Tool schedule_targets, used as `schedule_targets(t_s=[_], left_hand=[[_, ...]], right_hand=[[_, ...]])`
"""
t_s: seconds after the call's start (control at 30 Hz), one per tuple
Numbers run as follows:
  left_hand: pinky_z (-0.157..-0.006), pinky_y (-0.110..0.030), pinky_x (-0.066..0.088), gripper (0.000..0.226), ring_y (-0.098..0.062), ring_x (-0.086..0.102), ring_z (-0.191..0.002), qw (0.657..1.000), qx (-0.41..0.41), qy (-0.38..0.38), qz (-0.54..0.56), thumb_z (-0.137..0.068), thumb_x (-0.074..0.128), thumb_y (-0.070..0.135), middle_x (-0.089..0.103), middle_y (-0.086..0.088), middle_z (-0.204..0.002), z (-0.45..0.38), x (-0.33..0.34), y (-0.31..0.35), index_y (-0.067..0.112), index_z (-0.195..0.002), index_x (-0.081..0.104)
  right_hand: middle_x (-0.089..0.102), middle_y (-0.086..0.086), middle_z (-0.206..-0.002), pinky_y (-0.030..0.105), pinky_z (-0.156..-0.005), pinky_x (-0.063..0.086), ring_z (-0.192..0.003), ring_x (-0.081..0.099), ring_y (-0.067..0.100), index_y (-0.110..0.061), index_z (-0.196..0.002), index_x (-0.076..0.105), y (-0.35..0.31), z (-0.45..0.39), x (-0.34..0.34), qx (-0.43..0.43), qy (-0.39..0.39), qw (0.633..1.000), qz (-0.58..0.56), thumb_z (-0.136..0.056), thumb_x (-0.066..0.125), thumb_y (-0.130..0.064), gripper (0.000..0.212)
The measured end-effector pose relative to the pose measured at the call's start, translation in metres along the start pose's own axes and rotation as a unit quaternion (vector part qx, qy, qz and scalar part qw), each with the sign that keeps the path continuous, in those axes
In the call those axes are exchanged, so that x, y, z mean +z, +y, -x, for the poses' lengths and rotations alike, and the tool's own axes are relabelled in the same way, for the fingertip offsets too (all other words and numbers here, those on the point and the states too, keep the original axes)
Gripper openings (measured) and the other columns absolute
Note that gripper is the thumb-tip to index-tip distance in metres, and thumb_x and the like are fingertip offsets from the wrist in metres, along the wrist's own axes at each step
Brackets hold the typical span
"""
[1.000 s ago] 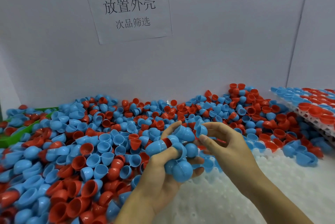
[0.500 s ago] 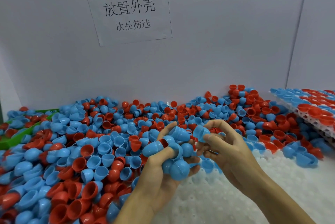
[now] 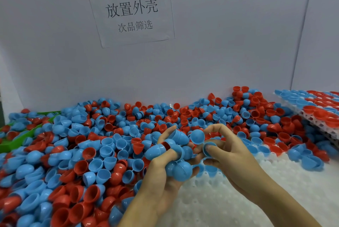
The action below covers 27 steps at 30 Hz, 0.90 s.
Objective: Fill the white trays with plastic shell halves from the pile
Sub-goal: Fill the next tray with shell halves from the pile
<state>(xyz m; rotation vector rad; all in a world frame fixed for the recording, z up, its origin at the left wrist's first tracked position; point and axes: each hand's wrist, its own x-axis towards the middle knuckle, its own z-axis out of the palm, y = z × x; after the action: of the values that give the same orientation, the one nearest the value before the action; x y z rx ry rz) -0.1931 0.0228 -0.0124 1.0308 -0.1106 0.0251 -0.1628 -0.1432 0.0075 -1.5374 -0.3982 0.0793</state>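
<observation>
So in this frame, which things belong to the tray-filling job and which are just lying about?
Part of the job:
- left hand, gripping a bunch of blue shells
- right hand, pinching one blue shell
- pile of shell halves
- white tray
- filled tray at right

Lying about:
- paper sign
- green bin

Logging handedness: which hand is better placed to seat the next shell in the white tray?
Right. The right hand pinches single blue shell halves just above the white tray, while the left hand is full, gripping a cluster of blue shells.
</observation>
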Motion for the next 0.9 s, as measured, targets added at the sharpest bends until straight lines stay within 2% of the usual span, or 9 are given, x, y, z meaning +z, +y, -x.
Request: schedule_targets(t_s=[0.1,0.17,0.33,0.43,0.5,0.6,0.73,0.8,0.9], left_hand=[[-0.066,-0.041,0.06,0.063,-0.039,0.073,-0.096,1.0,-0.004,0.0,0.001,-0.064,0.064,0.014,0.073,-0.02,-0.114,-0.001,-0.001,-0.001,0.036,-0.123,0.065],[-0.065,-0.04,0.06,0.062,-0.038,0.074,-0.091,1.0,-0.004,0.001,0.001,-0.063,0.064,0.015,0.073,-0.02,-0.111,-0.001,-0.002,-0.001,0.036,-0.122,0.065],[-0.066,-0.041,0.059,0.06,-0.036,0.074,-0.081,1.0,0.0,0.01,0.006,-0.064,0.063,0.014,0.074,-0.021,-0.107,-0.003,-0.003,-0.002,0.036,-0.118,0.069],[-0.067,-0.041,0.06,0.061,-0.034,0.075,-0.085,1.0,-0.001,0.013,0.007,-0.064,0.064,0.014,0.074,-0.02,-0.108,-0.003,-0.003,-0.003,0.036,-0.12,0.068],[-0.069,-0.043,0.059,0.06,-0.034,0.075,-0.091,1.0,-0.002,0.016,0.009,-0.064,0.064,0.013,0.073,-0.02,-0.11,-0.002,-0.003,-0.003,0.037,-0.119,0.069],[-0.069,-0.043,0.059,0.059,-0.035,0.075,-0.089,1.0,-0.006,0.016,0.016,-0.064,0.064,0.012,0.073,-0.022,-0.11,-0.003,-0.003,-0.004,0.036,-0.117,0.071],[-0.082,-0.056,0.059,0.06,-0.031,0.073,-0.098,0.999,-0.004,0.023,0.025,-0.063,0.065,0.011,0.073,-0.02,-0.111,-0.003,-0.002,-0.005,0.034,-0.118,0.07],[-0.076,-0.054,0.06,0.059,-0.03,0.074,-0.097,0.999,-0.009,0.022,0.025,-0.064,0.065,0.011,0.074,-0.018,-0.11,-0.003,-0.001,-0.006,0.035,-0.117,0.07],[-0.068,-0.045,0.059,0.061,-0.03,0.074,-0.096,0.999,-0.015,0.029,0.023,-0.064,0.065,0.012,0.073,-0.015,-0.114,-0.003,-0.001,-0.007,0.035,-0.12,0.069]], right_hand=[[0.077,0.002,-0.088,0.021,-0.072,0.056,-0.084,0.073,0.014,-0.018,-0.109,0.056,-0.001,0.001,0.001,-0.021,0.005,0.997,0.073,-0.097,0.047,0.006,0.029],[0.076,-0.004,-0.088,0.018,-0.076,0.056,-0.086,0.072,0.009,-0.016,-0.104,0.06,-0.001,0.0,0.001,-0.043,0.021,0.992,0.115,-0.095,0.046,0.01,0.031],[0.071,-0.017,-0.088,0.022,-0.081,0.057,-0.091,0.066,0.002,-0.029,-0.083,0.072,-0.002,0.0,0.002,-0.096,0.073,0.967,0.226,-0.093,0.06,0.0,0.033],[0.07,-0.019,-0.087,0.024,-0.077,0.058,-0.089,0.065,0.002,-0.036,-0.085,0.072,-0.002,0.0,0.002,-0.117,0.096,0.953,0.263,-0.091,0.063,0.001,0.039],[0.07,-0.017,-0.082,0.022,-0.072,0.059,-0.086,0.067,0.003,-0.035,-0.089,0.067,-0.001,-0.001,0.002,-0.129,0.115,0.947,0.27,-0.088,0.062,0.008,0.043],[0.071,-0.012,-0.078,0.013,-0.068,0.055,-0.079,0.069,0.003,-0.026,-0.084,0.065,0.0,-0.002,0.001,-0.142,0.139,0.949,0.245,-0.084,0.066,0.011,0.037],[0.071,-0.023,-0.076,0.012,-0.071,0.055,-0.079,0.069,-0.002,-0.031,-0.073,0.071,-0.001,-0.001,0.001,-0.15,0.129,0.944,0.265,-0.083,0.071,0.006,0.038],[0.071,-0.023,-0.075,0.012,-0.072,0.055,-0.078,0.068,-0.002,-0.033,-0.074,0.072,0.0,0.0,0.004,-0.156,0.126,0.942,0.27,-0.082,0.074,0.003,0.036],[0.071,-0.015,-0.074,0.011,-0.07,0.054,-0.076,0.069,0.0,-0.031,-0.079,0.068,0.004,0.0,0.011,-0.167,0.143,0.944,0.247,-0.079,0.077,0.003,0.035]])
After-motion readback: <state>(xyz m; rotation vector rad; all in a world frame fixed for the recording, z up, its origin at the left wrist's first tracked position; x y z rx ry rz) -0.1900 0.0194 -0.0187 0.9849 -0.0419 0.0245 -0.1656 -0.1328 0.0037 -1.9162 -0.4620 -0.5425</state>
